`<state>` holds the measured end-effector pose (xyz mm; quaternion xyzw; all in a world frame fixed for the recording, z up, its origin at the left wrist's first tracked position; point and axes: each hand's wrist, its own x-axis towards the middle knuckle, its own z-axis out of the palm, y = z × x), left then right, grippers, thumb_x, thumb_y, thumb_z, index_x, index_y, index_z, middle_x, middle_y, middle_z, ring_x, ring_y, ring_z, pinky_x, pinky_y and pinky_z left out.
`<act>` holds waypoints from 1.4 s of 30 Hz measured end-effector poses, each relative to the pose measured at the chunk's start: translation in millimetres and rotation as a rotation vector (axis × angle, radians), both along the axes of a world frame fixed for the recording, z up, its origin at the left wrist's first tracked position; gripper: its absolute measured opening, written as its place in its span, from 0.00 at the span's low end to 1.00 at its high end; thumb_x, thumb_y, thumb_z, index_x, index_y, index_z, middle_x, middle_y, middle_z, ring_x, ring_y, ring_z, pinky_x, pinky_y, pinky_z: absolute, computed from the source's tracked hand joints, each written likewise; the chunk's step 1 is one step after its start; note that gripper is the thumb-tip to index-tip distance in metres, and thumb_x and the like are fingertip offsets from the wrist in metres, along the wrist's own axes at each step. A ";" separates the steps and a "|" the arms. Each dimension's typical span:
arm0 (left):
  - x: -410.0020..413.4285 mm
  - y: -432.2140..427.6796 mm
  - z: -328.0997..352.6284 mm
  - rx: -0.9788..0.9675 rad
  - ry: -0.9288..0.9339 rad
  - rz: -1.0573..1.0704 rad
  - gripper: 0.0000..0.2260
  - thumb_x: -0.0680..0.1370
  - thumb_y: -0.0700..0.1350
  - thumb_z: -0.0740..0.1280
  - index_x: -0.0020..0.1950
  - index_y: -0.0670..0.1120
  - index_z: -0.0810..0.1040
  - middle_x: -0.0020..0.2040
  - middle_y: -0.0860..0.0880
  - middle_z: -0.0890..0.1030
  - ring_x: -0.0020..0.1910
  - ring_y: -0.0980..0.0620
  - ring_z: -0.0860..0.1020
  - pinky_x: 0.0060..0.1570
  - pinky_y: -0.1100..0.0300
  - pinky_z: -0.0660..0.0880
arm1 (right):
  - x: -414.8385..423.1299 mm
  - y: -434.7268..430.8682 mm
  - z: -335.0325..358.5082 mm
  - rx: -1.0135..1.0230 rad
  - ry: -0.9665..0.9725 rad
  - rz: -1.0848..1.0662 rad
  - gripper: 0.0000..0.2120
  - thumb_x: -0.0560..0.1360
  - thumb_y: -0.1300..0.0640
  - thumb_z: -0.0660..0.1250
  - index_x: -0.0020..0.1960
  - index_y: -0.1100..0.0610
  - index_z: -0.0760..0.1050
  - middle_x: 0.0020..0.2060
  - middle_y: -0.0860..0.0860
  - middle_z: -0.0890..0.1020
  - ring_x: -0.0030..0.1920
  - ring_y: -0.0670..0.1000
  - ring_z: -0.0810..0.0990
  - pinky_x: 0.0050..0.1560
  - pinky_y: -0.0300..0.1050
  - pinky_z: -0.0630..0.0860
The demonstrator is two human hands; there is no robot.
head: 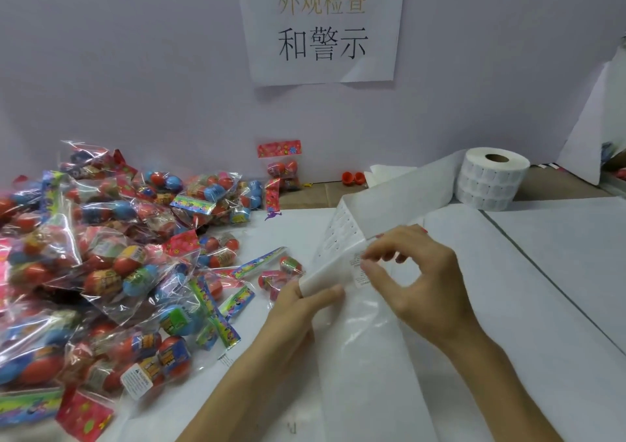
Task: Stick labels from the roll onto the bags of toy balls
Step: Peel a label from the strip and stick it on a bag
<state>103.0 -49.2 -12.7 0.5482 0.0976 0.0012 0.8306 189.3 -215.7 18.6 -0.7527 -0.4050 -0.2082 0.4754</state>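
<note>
Centre frame: my left hand (pixel 305 302) grips the backing strip (pixel 338 238) while my right hand (pixel 423 272) pinches a label (pixel 358 270). The roll (pixel 491 179) stands upper right. Bags of toy balls (pixel 101 272) crowd the left edge, with open tabletop (pixel 542 289) at right.

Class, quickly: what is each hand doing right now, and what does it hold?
Left hand: grips the label strip, thumb on top.
Right hand: pinches a label between thumb and forefinger.

The left hand (pixel 301 309) and right hand (pixel 426 272) are bare, with slender fingers and short nails. A reddish tint shows at two right fingertips, too blurred to read. The left forearm (pixel 237 384) and right forearm (pixel 508 384) are uncovered to the frame's edge.
</note>
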 end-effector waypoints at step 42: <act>6.6 1.3 -10.6 0.524 -0.033 0.309 0.43 0.72 0.38 0.79 0.77 0.64 0.58 0.62 0.64 0.76 0.55 0.64 0.80 0.52 0.69 0.78 | 4.6 2.3 -2.4 0.263 0.345 -0.247 0.03 0.77 0.59 0.73 0.44 0.54 0.84 0.35 0.45 0.85 0.38 0.48 0.84 0.45 0.47 0.82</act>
